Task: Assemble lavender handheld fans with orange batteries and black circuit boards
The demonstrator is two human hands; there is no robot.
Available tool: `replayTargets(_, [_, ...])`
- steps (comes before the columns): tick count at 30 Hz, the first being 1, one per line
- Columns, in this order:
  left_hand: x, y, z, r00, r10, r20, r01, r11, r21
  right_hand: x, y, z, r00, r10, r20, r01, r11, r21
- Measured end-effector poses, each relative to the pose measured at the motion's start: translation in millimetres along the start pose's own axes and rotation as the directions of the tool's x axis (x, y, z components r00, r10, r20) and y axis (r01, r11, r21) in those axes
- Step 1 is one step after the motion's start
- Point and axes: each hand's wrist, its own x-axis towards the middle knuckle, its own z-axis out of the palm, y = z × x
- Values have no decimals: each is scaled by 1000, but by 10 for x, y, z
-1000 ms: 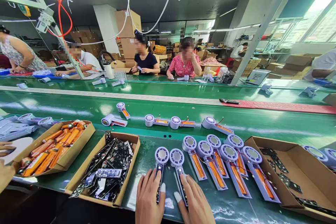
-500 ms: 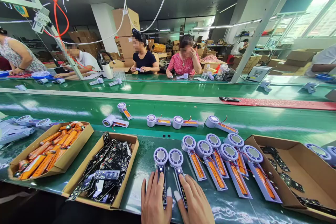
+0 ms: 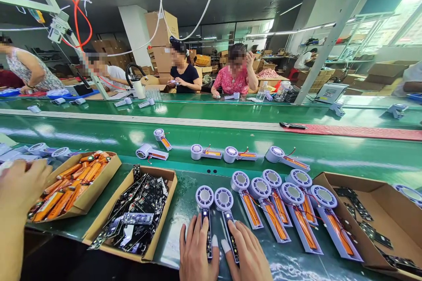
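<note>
Side by side at the near edge of the bench lie two lilac handheld fans, a left fan [image 3: 205,196] and a right fan [image 3: 223,199]. Each has a narrow black circuit board along its handle, with a small light showing near the top. My left hand [image 3: 197,250] holds the left fan's handle, index finger on the board and thumb along its side. My right hand [image 3: 249,252] holds the right one likewise. Both thumbs wear white finger cots. Right of my hands are several fans [image 3: 292,193] with orange batteries in open handles and loose wires.
A carton of black circuit boards [image 3: 169,189] stands left, beside a carton of orange batteries [image 3: 112,167]. Another person's hand [image 3: 23,184] reaches over the batteries. A carton with a few boards [image 3: 382,189] is at right. Several fans [image 3: 231,153] lie beyond; people sit across.
Another person's arm has come in from the left, over the battery carton. The view has shifted slightly, moving the scene rightward. My hands stay on the two fans.
</note>
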Motion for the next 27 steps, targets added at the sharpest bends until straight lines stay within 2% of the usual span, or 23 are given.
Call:
replayTargets(6, [30, -77, -32, 993, 118, 27, -120, 985, 125, -5, 11, -2, 1000, -3, 26, 4, 1000, -17])
replayTargets(11, [27, -73, -30, 994, 109, 23, -111, 988, 106, 11, -11, -2, 999, 6, 31, -6, 1000, -15])
replayTargets(17, [41, -8, -79, 997, -73, -30, 67, 984, -165, -24, 15, -58, 993, 32, 114, -36, 999, 31])
replayTargets(21, [114, -38, -84, 989, -147, -2, 136, 922, -362, 65, -71, -31, 962, 52, 268, -42, 998, -43])
replayTargets(23, [169, -59, -63, 982, -183, 42, 182, 875, -448, 223, -230, 15, 935, 137, 328, -98, 986, -133])
replayTargets(25, [216, -87, -32, 967, -240, 82, 247, 822, -513, 428, -431, 69, 908, 259, 329, -187, 954, -235])
replayTargets(27, [239, -139, -2, 947, -313, 76, 301, 775, -556, 625, -600, 116, 888, 339, 310, -238, 917, -319])
